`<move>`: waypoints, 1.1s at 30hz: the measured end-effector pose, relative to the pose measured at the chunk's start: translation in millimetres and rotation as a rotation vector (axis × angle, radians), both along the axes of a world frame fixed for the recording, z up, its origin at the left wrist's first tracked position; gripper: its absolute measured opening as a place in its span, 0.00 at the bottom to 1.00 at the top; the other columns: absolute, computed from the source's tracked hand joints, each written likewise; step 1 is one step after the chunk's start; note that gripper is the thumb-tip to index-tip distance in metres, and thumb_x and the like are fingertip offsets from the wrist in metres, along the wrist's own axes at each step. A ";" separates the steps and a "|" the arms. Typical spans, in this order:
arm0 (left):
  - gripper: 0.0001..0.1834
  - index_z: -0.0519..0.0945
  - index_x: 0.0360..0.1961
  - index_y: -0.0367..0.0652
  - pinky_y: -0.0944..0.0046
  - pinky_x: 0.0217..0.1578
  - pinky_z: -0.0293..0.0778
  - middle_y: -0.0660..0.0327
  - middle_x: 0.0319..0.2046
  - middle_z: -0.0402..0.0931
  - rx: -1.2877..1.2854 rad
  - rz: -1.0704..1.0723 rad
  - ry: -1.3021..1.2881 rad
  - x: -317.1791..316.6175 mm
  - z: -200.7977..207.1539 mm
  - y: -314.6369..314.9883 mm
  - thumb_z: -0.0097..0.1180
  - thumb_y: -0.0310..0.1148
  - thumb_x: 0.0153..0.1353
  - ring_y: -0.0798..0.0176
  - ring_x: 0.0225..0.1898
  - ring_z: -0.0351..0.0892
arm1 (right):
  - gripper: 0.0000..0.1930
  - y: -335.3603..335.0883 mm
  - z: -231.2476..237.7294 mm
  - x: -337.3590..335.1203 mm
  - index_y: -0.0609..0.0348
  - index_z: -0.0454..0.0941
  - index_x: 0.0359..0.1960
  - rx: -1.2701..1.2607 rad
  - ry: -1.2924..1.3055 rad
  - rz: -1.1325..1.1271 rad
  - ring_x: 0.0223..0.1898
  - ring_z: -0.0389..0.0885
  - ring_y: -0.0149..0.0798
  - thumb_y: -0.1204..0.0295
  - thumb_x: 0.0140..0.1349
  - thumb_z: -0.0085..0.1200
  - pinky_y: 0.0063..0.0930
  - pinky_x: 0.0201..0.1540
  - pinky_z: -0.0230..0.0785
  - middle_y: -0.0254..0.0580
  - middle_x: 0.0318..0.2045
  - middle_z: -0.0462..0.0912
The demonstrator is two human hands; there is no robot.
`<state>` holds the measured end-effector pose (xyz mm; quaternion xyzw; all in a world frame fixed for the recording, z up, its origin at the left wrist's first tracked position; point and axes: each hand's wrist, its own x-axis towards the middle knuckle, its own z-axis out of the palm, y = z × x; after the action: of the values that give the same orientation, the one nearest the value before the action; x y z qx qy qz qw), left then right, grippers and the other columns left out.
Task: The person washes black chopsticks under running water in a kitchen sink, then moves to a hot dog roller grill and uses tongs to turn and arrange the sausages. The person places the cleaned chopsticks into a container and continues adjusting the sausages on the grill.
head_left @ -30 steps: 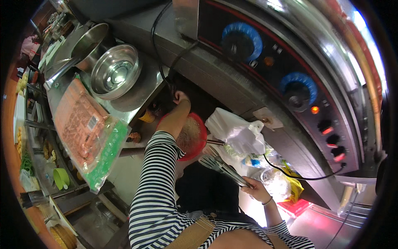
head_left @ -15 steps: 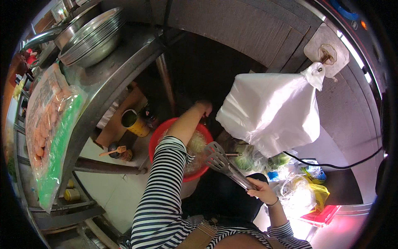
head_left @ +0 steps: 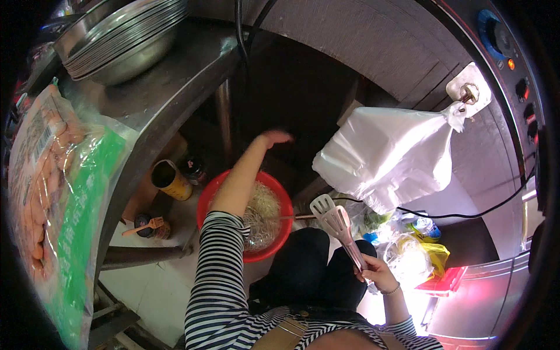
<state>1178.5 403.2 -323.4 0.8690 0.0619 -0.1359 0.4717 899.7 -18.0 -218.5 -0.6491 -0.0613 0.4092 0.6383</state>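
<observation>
My left arm in a striped sleeve stretches across a red basin [head_left: 287,204], and my left hand [head_left: 275,138] is beyond its far rim, before the dark space under the counter. Motion smears those fingers, and I cannot make out anything in them. Pale thin strands [head_left: 265,204], noodle-like, fill the basin. A thin metallic handle [head_left: 303,217] sticks out over the basin's right rim. My right hand [head_left: 376,273] is closed round the lower end of metal tongs [head_left: 344,232], whose slotted heads point up and stand slightly apart, right of the basin.
At left, a counter holds stacked metal bowls [head_left: 131,49] and a bag of sausages [head_left: 52,192]. Below stand a yellow can [head_left: 175,184] and a jar with an orange brush [head_left: 143,226]. A white plastic bag [head_left: 391,154] hangs at right, above a black cable [head_left: 455,217] and bagged goods [head_left: 402,251].
My left hand has moved left and slightly farther away. The tongs in my right hand have shifted right and tipped more upright. The whole view has turned a little.
</observation>
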 end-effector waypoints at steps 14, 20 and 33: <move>0.20 0.69 0.55 0.44 0.70 0.35 0.67 0.67 0.33 0.72 -1.042 0.095 -0.512 18.4 94.1 -61.4 0.52 0.37 0.63 0.72 0.32 0.70 | 0.33 29.3 22.7 -34.3 0.62 0.65 0.59 -0.051 -0.059 -0.177 0.26 0.71 0.24 0.62 0.54 0.61 0.14 0.27 0.61 0.32 0.31 0.75; 0.18 0.67 0.57 0.48 0.70 0.36 0.67 0.64 0.39 0.70 -0.910 0.097 -0.626 18.6 106.7 -80.5 0.45 0.33 0.66 0.72 0.34 0.68 | 0.33 26.3 11.6 -38.7 0.65 0.64 0.59 -0.046 -0.049 -0.266 0.26 0.70 0.25 0.63 0.55 0.60 0.16 0.28 0.61 0.34 0.31 0.74; 0.18 0.68 0.54 0.40 0.53 0.49 0.68 0.46 0.48 0.73 -0.335 0.320 -1.036 -54.4 100.5 -70.1 0.47 0.33 0.64 0.45 0.48 0.73 | 0.33 17.7 9.0 -8.9 0.68 0.68 0.54 -0.024 -0.019 -0.204 0.26 0.70 0.25 0.59 0.51 0.63 0.16 0.30 0.61 0.34 0.29 0.74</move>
<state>1124.1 333.2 -222.9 0.7153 -0.0689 0.3735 0.5866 890.8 -0.3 -209.5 -0.6634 0.0040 0.3364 0.6684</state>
